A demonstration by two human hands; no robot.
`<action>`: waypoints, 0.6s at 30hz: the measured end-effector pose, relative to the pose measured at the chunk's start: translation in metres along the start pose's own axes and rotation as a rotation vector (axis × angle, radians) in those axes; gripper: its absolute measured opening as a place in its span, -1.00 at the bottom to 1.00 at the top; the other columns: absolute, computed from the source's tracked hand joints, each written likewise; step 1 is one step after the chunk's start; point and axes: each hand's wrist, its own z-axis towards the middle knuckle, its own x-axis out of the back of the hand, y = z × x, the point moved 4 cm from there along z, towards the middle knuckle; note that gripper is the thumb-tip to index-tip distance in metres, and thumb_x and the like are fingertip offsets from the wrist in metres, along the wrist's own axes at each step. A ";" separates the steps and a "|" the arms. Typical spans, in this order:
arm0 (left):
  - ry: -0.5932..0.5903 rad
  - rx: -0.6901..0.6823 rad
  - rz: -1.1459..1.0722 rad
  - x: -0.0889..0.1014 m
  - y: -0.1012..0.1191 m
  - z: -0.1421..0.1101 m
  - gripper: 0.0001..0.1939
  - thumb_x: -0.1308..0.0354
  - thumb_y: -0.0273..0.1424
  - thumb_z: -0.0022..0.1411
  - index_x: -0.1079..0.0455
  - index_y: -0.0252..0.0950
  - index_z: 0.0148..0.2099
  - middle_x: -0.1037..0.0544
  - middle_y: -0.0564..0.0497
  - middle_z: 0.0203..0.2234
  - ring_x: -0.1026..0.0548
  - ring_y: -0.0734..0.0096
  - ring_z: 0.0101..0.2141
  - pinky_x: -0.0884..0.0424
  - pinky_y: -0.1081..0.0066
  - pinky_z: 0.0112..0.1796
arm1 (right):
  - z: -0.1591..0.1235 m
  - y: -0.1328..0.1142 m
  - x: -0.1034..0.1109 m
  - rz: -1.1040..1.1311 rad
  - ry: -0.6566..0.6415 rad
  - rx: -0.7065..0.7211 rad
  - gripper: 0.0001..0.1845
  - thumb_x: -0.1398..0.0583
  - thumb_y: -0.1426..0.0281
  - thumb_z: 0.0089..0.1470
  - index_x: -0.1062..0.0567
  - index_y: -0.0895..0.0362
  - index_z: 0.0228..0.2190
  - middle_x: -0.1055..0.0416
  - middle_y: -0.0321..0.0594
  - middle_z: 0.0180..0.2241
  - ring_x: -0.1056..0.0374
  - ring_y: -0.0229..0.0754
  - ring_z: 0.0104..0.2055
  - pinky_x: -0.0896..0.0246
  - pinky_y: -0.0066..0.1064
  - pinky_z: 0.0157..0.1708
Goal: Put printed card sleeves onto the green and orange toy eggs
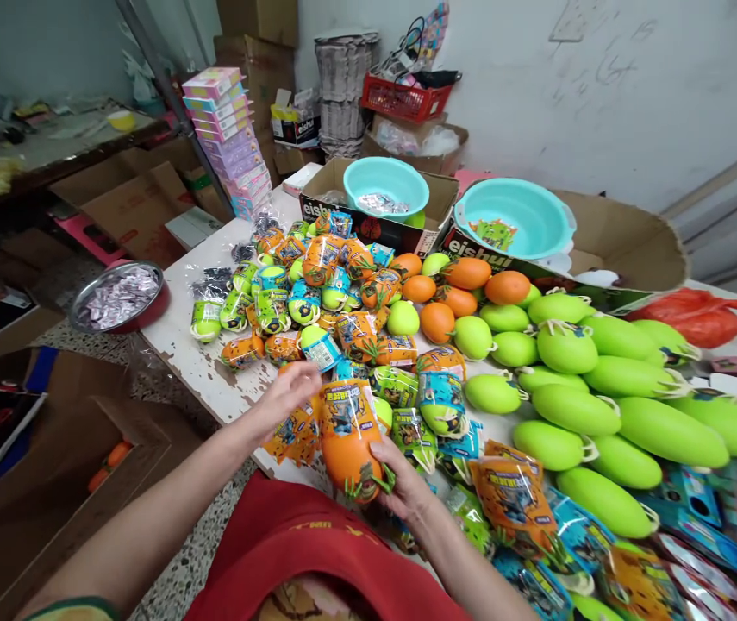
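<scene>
Right hand [403, 483]'s grip is holding a wrapped orange egg [346, 440] over the near tabletop [178, 310], left hand [287, 397]'s closure unclear beside it; wrapped eggs [272, 312] are crowding left, numerous bare green eggs [575, 408] lying right.

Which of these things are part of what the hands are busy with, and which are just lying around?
Probably part of it:
- wrapped orange toy, in the right hand, left hand close by
- orange printed wrappers
- unwrapped green toys
- unwrapped orange toys

Seemingly just lying about:
- stacked pink and purple boxes
- red basket
- red plastic bag
</scene>
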 end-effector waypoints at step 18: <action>-0.380 0.361 -0.059 -0.029 -0.065 -0.060 -0.43 -0.25 -0.10 -0.01 -0.38 -0.27 0.02 -0.53 -0.07 -0.25 -0.46 0.33 -0.35 -0.33 0.50 -0.48 | -0.029 0.026 -0.003 -0.053 0.089 0.093 -0.53 -0.35 0.21 -0.19 -0.47 0.09 -0.19 -0.50 -0.11 -0.19 -0.42 0.03 -0.16 -0.23 -0.12 -0.07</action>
